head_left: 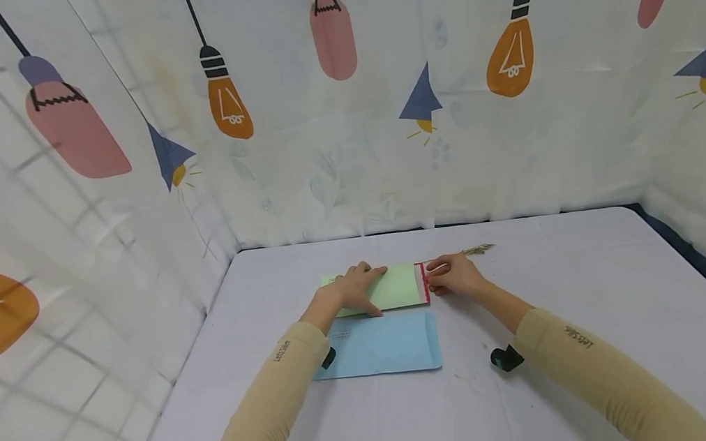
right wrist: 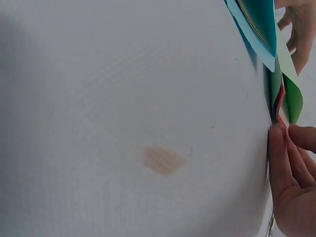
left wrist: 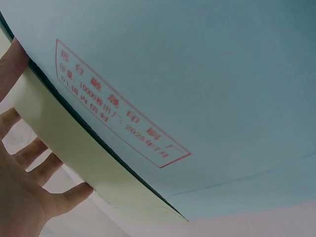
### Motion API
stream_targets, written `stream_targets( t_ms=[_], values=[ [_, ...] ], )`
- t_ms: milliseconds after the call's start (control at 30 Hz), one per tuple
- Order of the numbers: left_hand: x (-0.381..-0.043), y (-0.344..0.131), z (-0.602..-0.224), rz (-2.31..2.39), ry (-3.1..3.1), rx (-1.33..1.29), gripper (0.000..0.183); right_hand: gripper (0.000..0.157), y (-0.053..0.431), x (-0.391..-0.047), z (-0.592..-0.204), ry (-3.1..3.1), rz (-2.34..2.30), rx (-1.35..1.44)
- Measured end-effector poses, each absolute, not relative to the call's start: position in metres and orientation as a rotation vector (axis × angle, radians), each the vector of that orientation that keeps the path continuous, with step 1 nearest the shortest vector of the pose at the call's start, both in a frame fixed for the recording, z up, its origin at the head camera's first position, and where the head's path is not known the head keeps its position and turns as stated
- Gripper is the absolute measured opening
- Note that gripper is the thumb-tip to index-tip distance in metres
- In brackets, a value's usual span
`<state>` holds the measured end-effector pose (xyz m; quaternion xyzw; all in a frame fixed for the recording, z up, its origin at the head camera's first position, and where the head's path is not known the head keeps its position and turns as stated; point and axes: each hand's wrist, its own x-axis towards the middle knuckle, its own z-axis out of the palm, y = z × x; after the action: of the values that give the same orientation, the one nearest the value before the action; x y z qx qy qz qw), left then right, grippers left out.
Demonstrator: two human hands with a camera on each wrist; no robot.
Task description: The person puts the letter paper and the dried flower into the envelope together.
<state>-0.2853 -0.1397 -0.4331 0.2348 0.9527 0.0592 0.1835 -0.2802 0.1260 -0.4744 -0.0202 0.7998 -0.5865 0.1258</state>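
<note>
A green envelope (head_left: 397, 288) lies flat on the white table, its right end showing a pale strip with a red edge (head_left: 425, 285). My left hand (head_left: 353, 289) rests on the envelope with fingers spread. At the right end, my right hand (head_left: 455, 276) pinches the red edge between thumb and fingers. In the right wrist view, the red-edged paper (right wrist: 280, 101) sits between the green layers, beside my right hand (right wrist: 291, 177). Nearer to me lies a blue envelope (head_left: 383, 347); red printing shows on the blue envelope (left wrist: 222, 74) in the left wrist view.
Behind my right hand lies a thin gold tassel-like thing (head_left: 477, 249). The white table (head_left: 554, 287) reaches back to a curtain (head_left: 374, 176) printed with lamps, with another curtain along the left side.
</note>
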Motion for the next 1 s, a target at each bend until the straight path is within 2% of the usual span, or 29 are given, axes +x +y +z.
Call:
stream_targets(
  t_ms=[267,533,1000],
  values=[
    [-0.2839,-0.1391,-0.4327,0.171,2.683,0.656,0.098,0.03,0.1192,-0.2799,-0.4743,2.32,-1.722,-0.018],
    [-0.2832,-0.139,-0.4341,0.149,2.687,0.669,0.098,0.04,0.1177,-0.28,-0.4749,2.254,-1.762,-0.064],
    [-0.2832,-0.138,-0.4306,0.131,2.686,0.664,0.098,0.046,0.1171,-0.2801,-0.4741,2.315,-1.656,-0.199]
  ],
)
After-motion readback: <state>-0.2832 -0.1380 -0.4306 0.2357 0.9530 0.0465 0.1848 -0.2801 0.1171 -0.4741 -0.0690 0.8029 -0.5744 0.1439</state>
